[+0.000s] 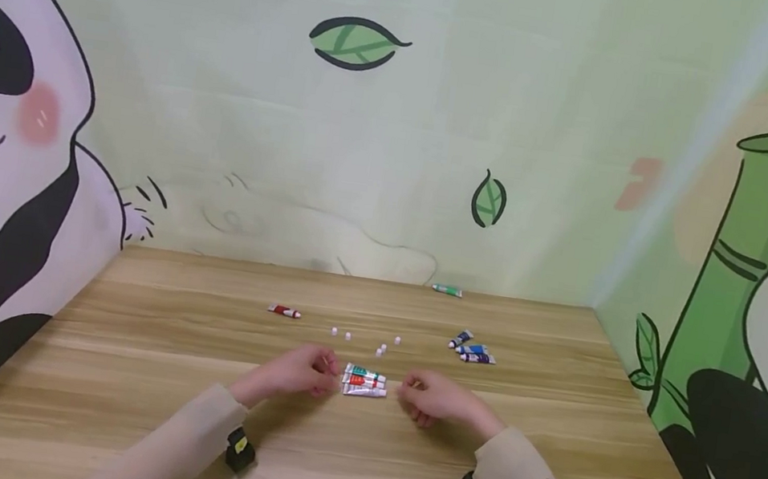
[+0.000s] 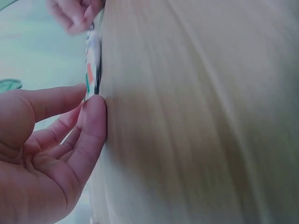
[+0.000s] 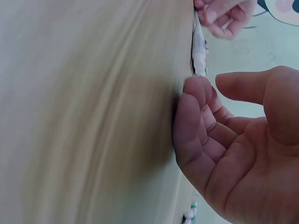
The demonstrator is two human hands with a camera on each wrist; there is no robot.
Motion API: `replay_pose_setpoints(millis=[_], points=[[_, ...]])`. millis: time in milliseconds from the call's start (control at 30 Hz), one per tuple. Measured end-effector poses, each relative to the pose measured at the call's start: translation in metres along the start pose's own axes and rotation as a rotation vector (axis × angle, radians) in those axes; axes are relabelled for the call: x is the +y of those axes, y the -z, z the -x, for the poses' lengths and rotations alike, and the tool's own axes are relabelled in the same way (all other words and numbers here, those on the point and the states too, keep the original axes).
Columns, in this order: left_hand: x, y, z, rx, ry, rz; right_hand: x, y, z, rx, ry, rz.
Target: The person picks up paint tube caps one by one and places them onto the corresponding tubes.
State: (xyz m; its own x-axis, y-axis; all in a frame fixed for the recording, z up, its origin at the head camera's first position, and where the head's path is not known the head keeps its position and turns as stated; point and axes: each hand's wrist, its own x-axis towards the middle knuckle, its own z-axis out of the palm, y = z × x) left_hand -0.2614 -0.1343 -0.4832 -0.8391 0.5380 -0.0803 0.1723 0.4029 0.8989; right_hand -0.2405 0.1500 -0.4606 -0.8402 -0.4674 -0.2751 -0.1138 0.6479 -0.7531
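Three small paint tubes lie side by side in front of me: a green-banded tube [image 1: 366, 372], a red-banded tube [image 1: 365, 382] and a pale tube [image 1: 364, 391]. My left hand [image 1: 304, 369] is at their left end, fingers loosely bent, with a slight gap in the head view. In the left wrist view the left thumb and fingertips stand very near the tube ends. By the narrow right ends is my right hand [image 1: 443, 399], its fingers loosely curled, thumb apart [image 3: 245, 86], holding nothing. Its lower fingers lie along the wooden table [image 1: 355, 462].
Several small white caps [image 1: 380, 350] are scattered behind the tubes. A dark red tube [image 1: 284, 310] lies back left, and three blue or purple tubes [image 1: 473, 350] cluster back right. Against the back wall cloth is a green tube [image 1: 448, 290]. Printed panda cloth borders the table.
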Motion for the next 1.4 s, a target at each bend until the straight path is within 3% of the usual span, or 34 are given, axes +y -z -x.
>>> replay_pose_setpoints(millis=[233,567,767,933,1067,1400], points=[[-0.017,0.028,0.016,0.060,0.022,-0.018,0.013,0.012,0.009,0.030,0.002,-0.029],[-0.042,0.071,0.045,0.185,0.151,0.012,0.032,0.026,0.017,0.068,-0.013,-0.069],[-0.049,0.088,0.053,0.218,0.158,0.032,0.037,0.039,0.020,0.088,-0.020,-0.099],[-0.049,0.097,0.048,0.205,0.153,0.012,0.039,0.044,0.018,0.124,0.003,-0.056],[-0.046,0.101,0.036,0.237,0.137,-0.035,0.041,0.046,0.018,0.169,0.014,-0.033],[-0.048,0.111,0.005,0.298,0.182,-0.168,0.048,0.046,0.024,0.174,0.027,-0.026]])
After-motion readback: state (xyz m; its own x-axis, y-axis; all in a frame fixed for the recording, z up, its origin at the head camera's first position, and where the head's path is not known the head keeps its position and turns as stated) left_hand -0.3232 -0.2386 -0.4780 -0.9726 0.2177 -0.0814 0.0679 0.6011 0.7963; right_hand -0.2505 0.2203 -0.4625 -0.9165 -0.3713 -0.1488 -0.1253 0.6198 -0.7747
